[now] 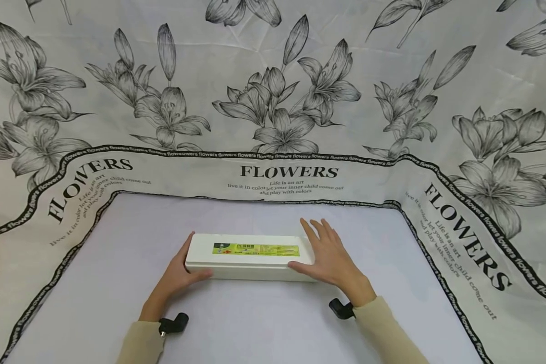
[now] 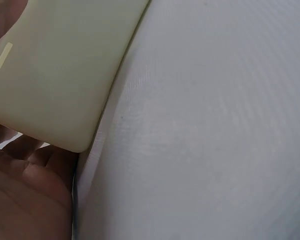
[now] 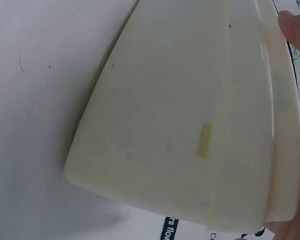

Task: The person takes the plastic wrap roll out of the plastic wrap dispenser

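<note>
A long white lidded box [image 1: 250, 273] lies flat, with a yellow-green label [image 1: 256, 249] on top. My left hand [image 1: 177, 278] grips its left end, the thumb along the front face and the fingers around the end. In the left wrist view, the fingers [image 2: 37, 155] show beyond the box's end [image 2: 65, 90]. At the right end, my right hand [image 1: 332, 258] is spread, its thumb at the front edge of the lid and its fingers straight past the far corner. The right wrist view shows the thumb [image 3: 297, 32] by the lid [image 3: 285, 150].
The box rests on a white tabletop [image 1: 264, 323]. Behind and at both sides hangs a white cloth [image 1: 291, 174] with flower prints, lettering and a black border. Small black devices [image 1: 175, 322] sit at both wrists.
</note>
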### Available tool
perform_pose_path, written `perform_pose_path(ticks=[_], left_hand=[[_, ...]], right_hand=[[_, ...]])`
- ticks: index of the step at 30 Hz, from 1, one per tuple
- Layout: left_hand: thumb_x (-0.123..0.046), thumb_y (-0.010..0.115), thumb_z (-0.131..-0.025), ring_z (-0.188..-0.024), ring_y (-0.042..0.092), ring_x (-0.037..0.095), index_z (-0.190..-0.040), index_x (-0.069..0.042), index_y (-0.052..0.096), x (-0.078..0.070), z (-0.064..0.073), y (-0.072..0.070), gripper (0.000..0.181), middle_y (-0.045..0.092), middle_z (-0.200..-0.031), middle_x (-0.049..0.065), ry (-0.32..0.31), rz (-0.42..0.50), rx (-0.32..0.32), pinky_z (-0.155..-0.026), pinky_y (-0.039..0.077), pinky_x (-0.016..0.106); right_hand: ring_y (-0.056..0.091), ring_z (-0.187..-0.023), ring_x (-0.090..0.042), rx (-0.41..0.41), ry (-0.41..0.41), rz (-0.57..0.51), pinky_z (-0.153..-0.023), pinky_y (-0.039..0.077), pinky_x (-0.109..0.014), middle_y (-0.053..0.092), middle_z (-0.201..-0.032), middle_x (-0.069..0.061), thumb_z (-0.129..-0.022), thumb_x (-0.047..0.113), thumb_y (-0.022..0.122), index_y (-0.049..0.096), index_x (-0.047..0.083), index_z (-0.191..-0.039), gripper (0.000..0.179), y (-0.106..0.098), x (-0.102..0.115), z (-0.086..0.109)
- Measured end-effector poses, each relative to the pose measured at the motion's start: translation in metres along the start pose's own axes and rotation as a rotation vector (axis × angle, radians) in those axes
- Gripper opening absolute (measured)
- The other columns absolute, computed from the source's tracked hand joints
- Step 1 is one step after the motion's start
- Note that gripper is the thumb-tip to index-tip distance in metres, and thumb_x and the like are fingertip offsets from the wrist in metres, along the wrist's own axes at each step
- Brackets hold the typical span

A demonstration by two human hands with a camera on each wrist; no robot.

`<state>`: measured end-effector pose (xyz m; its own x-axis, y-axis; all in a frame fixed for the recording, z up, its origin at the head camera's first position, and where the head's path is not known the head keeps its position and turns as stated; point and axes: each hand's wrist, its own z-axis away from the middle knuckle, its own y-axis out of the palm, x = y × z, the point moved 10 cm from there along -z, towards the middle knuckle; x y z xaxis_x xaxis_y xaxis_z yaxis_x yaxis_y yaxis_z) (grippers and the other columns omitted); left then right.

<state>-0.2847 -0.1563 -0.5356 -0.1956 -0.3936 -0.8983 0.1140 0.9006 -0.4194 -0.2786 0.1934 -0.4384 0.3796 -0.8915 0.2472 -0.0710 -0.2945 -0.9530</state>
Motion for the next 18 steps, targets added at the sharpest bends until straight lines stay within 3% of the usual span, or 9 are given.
perform_pose_path(ticks=[6,13,18], left_hand=[[-0.024,0.09,-0.075,-0.153,0.024,0.047,-0.164,0.001,0.007,0.003,0.0,0.004,0.125,0.027,-0.166,0.025,-0.007,-0.004,0.023,-0.123,0.021,0.067],[-0.026,0.089,-0.078,-0.149,0.034,0.046,-0.163,-0.003,0.019,0.007,0.0,0.007,0.113,0.036,-0.162,0.023,-0.052,0.009,0.028,-0.12,0.027,0.069],[-0.024,0.089,-0.079,-0.148,0.035,0.046,-0.162,-0.003,0.02,0.009,0.0,0.005,0.11,0.037,-0.162,0.023,-0.054,0.019,0.025,-0.12,0.028,0.069]], right_hand=[[0.024,-0.153,-0.046,-0.012,-0.027,-0.01,-0.123,0.026,-0.063,0.043,-0.157,-0.017,-0.077,0.077,0.069,0.027,0.021,-0.164,0.112,0.007,0.009,-0.004],[0.041,-0.145,-0.042,-0.036,-0.058,0.006,-0.114,0.038,-0.063,0.054,-0.145,-0.014,-0.076,0.074,0.073,0.039,0.02,-0.159,0.106,0.009,0.017,-0.004],[0.046,-0.14,-0.04,-0.047,-0.087,0.038,-0.111,0.041,-0.063,0.058,-0.141,-0.012,-0.074,0.075,0.074,0.045,0.018,-0.156,0.104,0.01,0.02,-0.004]])
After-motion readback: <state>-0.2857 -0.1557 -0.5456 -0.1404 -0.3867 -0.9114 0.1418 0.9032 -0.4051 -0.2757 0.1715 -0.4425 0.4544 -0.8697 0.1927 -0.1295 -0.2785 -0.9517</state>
